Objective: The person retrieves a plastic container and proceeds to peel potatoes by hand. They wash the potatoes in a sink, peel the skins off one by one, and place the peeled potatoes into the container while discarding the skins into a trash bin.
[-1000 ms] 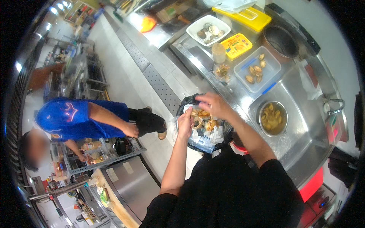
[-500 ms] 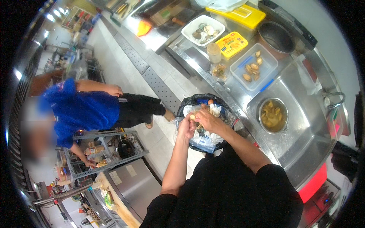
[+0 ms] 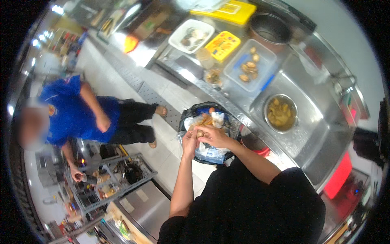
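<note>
Both my hands meet over a waste bin [image 3: 183,116] lined with a black bag. A small, pale brownish shellfish piece [image 3: 200,133], seemingly an abalone, is pinched between them. My left hand [image 3: 189,143] grips it from the left, and my right hand [image 3: 216,137] has its fingers closed on it from the right. Below them the bin holds crumpled white and blue plastic and food scraps. Similar abalone pieces [image 3: 249,69] lie in a clear plastic container [image 3: 264,61] on the steel counter. More yellowish pieces sit in liquid in a round metal bowl [image 3: 295,106].
The bowl stands in a steel sink [image 3: 321,134] at right. A white basket [image 3: 172,42], yellow tub [image 3: 222,45], jars and a dark pot [image 3: 270,27] crowd the counter. At left, a person in a blue shirt [image 3: 85,103] stands beside a metal rack [image 3: 142,179].
The view has shifted, moving the counter leftward in the picture. My hands stay together over the bin, their fingers repositioned around the piece. The blue-shirted person has turned and lifted something from the rack.
</note>
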### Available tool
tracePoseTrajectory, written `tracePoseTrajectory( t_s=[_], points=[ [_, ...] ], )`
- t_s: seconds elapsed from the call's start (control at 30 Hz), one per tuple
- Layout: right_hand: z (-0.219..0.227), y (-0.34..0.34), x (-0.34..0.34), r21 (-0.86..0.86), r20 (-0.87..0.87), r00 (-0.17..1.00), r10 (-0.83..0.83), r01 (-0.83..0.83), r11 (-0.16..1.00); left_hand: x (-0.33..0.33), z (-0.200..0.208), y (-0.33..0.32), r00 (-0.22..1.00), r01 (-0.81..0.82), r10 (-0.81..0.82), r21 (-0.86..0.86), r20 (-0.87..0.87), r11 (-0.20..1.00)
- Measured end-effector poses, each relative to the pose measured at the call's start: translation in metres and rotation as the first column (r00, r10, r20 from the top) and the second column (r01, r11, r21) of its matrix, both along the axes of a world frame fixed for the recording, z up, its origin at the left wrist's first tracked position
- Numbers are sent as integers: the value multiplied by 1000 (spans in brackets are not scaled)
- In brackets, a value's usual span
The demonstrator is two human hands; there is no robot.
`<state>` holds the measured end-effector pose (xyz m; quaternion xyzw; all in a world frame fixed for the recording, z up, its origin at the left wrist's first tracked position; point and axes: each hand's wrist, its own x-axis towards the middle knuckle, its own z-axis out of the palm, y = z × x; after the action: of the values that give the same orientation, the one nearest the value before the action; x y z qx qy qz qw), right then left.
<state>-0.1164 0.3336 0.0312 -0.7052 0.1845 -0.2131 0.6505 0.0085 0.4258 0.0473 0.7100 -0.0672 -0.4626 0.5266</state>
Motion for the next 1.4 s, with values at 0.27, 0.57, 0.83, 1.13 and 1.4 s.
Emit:
tracePoseTrajectory(
  t_s=[0.27, 0.57, 0.83, 1.13, 1.4],
  points=[
    [32, -98, -59, -61, 66, 905, -421, 425, 903, -26, 5, -18, 976, 126, -148, -139, -161, 982],
    [-149, -187, -268, -416, -805, 199, -559, 483, 770, 7, -141, 94, 725, 440, -582, 403, 368, 802],
    [-293, -158, -298, -384, -923, -7, -384, 12, 923, -24, -148, 119, 738, 448, -661, 634, 136, 630],
    [-228, -179, -281, -106, -971, 195, -141, 179, 978, -58, -113, 57, 472, 493, -833, 696, 290, 522],
    [-69, -161, -232, -253, -801, 338, -494, 557, 791, -81, -59, -32, 926, 347, -352, -54, -135, 936]
  ],
)
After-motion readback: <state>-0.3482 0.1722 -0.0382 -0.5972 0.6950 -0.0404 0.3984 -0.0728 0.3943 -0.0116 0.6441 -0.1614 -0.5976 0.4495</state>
